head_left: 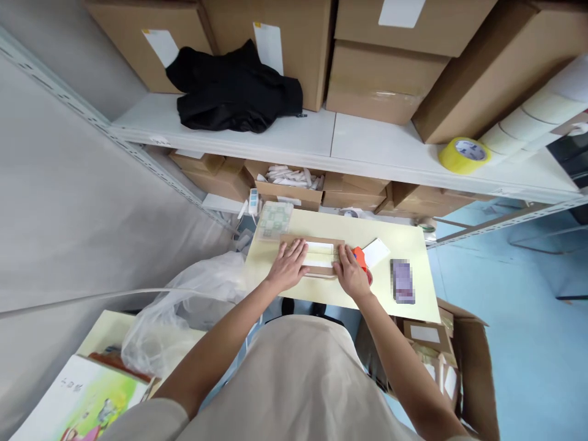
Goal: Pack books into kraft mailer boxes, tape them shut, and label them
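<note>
A small flat cardboard box (316,271) lies on the cream table in front of me, with a white label (319,247) and a strip of clear tape across its top. My left hand (289,264) rests on the box's left part, fingers stretched out over it. At the right end of the box, my right hand (351,274) presses down with its fingers extended. Just beyond that hand sits an orange tape dispenser (359,257), partly hidden by it. A white card (376,252) lies beside the dispenser.
The table (331,297) also bears a blurred phone-like item (403,282) and a clear plastic packet (274,220). Shelving behind holds cartons (386,79), a black garment (239,89) and yellow tape (465,154). An open carton (478,361) of boxes stands right; plastic film (156,337) left.
</note>
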{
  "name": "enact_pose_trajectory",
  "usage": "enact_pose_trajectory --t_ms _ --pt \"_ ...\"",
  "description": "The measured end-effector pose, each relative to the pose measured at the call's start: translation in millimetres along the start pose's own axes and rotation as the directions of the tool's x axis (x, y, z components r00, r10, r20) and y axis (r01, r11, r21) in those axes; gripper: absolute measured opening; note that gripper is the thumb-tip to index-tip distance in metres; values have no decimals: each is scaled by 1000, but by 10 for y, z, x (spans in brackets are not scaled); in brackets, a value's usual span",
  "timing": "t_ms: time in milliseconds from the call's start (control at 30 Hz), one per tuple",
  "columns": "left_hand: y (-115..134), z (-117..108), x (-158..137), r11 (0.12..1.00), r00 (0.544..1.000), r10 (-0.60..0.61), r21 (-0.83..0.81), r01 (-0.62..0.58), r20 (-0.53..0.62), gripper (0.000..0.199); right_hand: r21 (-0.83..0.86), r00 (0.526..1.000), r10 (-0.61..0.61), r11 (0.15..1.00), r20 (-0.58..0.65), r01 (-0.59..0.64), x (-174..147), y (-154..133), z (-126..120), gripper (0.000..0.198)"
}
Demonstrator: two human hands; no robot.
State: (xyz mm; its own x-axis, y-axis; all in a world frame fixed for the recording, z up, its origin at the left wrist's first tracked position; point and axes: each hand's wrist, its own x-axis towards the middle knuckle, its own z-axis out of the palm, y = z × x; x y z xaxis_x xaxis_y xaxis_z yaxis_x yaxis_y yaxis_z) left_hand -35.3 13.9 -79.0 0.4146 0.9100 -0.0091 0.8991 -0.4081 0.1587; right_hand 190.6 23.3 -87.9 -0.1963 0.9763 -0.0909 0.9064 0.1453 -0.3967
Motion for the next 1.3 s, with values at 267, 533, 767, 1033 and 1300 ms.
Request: enact_pose_trajectory --t_ms 267,533,767,1033,1300 --pt "-71 39 65 997 1000 -21 -71 21 8 52 260 950 298 928 -90 -267 -222 664 172 51" --pt "-25 39 68 994 999 -44 -102 43 -5 51 131 870 473 862 138 -489 41 739 467 19" --pt "-67 65 41 995 999 1 -97 -5 -44 48 436 917 392 841 -81 -321 8 748 -359 25" --pt "-51 57 -18 993 997 33 -111 -41 -74 46 582 1000 28 813 -1 -22 444 45 -887 54" --pt "-74 -54 68 797 979 -168 -600 65 -116 45 631 981 71 757 179 -170 671 39 -777 61"
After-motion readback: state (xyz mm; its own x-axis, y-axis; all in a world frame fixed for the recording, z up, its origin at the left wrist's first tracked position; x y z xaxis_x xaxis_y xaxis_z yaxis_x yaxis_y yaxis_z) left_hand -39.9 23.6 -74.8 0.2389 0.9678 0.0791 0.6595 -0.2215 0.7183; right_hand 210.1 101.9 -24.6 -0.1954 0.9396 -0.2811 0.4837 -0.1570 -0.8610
